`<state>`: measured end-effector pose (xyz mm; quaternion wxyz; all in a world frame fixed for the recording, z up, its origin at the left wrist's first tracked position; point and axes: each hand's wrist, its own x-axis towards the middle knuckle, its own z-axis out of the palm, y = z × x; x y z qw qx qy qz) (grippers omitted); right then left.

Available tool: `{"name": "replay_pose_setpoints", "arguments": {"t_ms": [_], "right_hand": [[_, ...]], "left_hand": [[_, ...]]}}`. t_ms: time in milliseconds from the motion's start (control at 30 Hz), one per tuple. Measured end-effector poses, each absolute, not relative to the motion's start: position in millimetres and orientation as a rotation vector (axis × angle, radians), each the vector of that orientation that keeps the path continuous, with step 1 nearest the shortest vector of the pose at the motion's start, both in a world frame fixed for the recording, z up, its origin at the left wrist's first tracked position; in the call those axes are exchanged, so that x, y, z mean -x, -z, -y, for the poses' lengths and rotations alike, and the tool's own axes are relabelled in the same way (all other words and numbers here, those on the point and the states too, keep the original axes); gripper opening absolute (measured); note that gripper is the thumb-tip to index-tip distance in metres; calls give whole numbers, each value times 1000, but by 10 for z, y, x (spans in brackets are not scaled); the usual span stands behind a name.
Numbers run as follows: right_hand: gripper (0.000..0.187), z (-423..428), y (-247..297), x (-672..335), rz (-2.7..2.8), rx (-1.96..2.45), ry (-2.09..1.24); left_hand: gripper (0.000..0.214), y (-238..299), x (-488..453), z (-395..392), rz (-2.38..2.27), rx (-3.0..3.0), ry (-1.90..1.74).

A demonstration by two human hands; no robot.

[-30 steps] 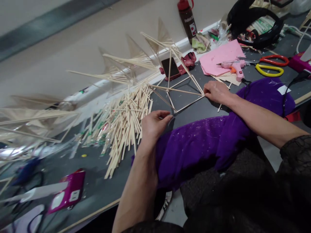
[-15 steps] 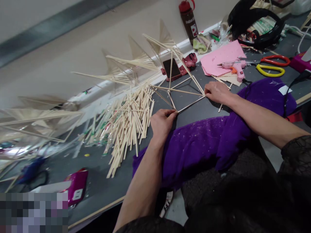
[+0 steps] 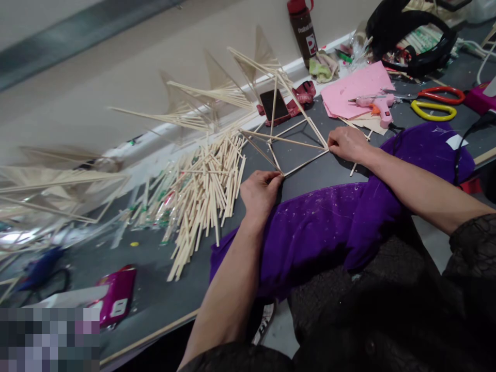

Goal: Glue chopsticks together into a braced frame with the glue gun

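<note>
Between my hands stands a frame of thin wooden sticks (image 3: 306,161), joined at its corners, on the grey table. My left hand (image 3: 261,192) pinches its near left corner. The near right corner is between the fingertips of my right hand (image 3: 347,144). A loose heap of wooden sticks (image 3: 211,188) lies left of the frame. A purple cloth (image 3: 318,232) is spread along the table's front edge under my forearms. Right of the frame, a pink glue gun (image 3: 375,105) rests on pink sheets (image 3: 354,88).
Scissors (image 3: 434,111) with red and yellow handles lie at right. A dark bottle (image 3: 303,33) stands by the wall. Behind the frame are a phone (image 3: 273,107) and a red lanyard (image 3: 304,98). Black headphones (image 3: 413,44) lie at the back right, a magenta object (image 3: 118,297) at left.
My hands stay at the same two corners of the stick frame. The view has shifted slightly; otherwise little differs.
</note>
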<state>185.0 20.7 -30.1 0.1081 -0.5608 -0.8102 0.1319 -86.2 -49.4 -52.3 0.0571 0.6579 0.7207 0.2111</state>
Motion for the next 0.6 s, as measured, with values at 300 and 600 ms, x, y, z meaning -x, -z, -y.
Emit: {"name": "replay_pose_setpoints", "arguments": {"t_ms": [300, 600], "right_hand": [[33, -211, 305, -1850, 2385, 1659, -370], [36, -236, 341, -1851, 2364, 1661, -349]], "left_hand": [[28, 556, 847, 481, -2220, -2045, -597], [29, 565, 819, 465, -2233, -2052, -581]]}}
